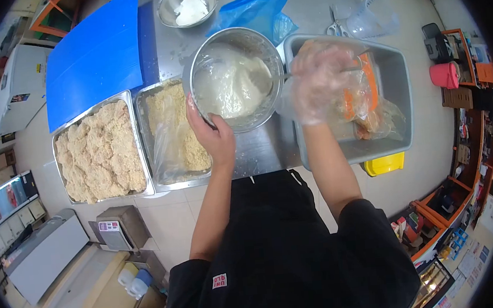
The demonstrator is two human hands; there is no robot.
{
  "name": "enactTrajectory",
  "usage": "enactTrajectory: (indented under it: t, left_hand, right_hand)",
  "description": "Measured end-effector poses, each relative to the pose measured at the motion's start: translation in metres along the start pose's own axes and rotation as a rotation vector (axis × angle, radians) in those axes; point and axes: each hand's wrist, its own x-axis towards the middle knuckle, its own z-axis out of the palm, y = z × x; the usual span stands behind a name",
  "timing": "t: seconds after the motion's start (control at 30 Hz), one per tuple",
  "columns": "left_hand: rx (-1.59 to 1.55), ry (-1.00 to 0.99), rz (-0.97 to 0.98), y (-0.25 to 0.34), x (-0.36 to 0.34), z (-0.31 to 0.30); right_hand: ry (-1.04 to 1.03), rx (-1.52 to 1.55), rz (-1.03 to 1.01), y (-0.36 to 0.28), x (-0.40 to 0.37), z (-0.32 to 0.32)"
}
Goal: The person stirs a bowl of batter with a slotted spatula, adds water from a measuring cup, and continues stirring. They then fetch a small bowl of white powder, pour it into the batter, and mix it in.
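Note:
My left hand (215, 136), bare, is closed on the lower left side of a steel mixing bowl (279, 96) and tilts it slightly. Thick white batter (227, 89) coats the bowl's bottom and walls. In the batter rests the head of a spoon (261, 81), its handle running right to my other hand. My right hand (322, 81), in a clear plastic glove and smeared by motion, is closed around that handle above a grey tub (400, 84). Under and beside this hand, the tub holds clear plastic bags (391, 122) with orange print.
Left of the bowl stand a tray of crumbs (197, 149) with a plastic bag in it and a tray of breaded pieces (98, 151). Behind are a blue board (97, 56), a small bowl of white powder (191, 9), a blue plastic bag (261, 11), scissors (337, 29) and a clear jug (372, 17).

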Motion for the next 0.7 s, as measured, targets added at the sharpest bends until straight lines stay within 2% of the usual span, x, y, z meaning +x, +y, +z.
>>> enactTrajectory:
  t: [0.1, 0.17, 0.27, 0.33, 0.4, 0.5, 0.57, 0.63, 0.7]
  left_hand:
    - [0.054, -0.047, 0.024, -0.004, -0.003, -0.003]
    - [0.064, -0.043, 0.045, 0.0, -0.006, -0.003]
    - [0.055, -0.024, 0.028, -0.005, 0.001, -0.001]
    - [0.055, -0.042, 0.01, -0.006, -0.003, -0.003]
    - [0.068, -0.073, 0.033, -0.001, -0.006, -0.005]
    - [0.043, 0.014, -0.015, -0.001, -0.004, 0.0]
    - [0.06, -0.03, 0.015, -0.004, -0.007, -0.003]
    - [0.083, -0.051, 0.043, -0.005, -0.009, -0.004]
    - [0.106, -0.069, 0.08, -0.001, -0.011, -0.005]
  right_hand:
    - [-0.124, -0.139, -0.102, -0.024, -0.004, 0.025]
    - [-0.205, -0.228, -0.325, -0.013, 0.01, 0.015]
    - [0.165, -0.356, 0.0, -0.022, -0.021, 0.053]
    - [0.069, -0.177, -0.134, -0.027, -0.003, 0.044]
    - [0.081, -0.168, -0.153, -0.023, 0.0, 0.037]
    - [0.174, -0.235, -0.004, -0.017, -0.003, 0.042]
    - [0.152, -0.087, 0.154, -0.036, -0.009, 0.048]
    - [0.137, -0.38, -0.148, -0.033, 0.001, 0.049]
    - [0.118, -0.354, -0.169, -0.03, -0.004, 0.042]
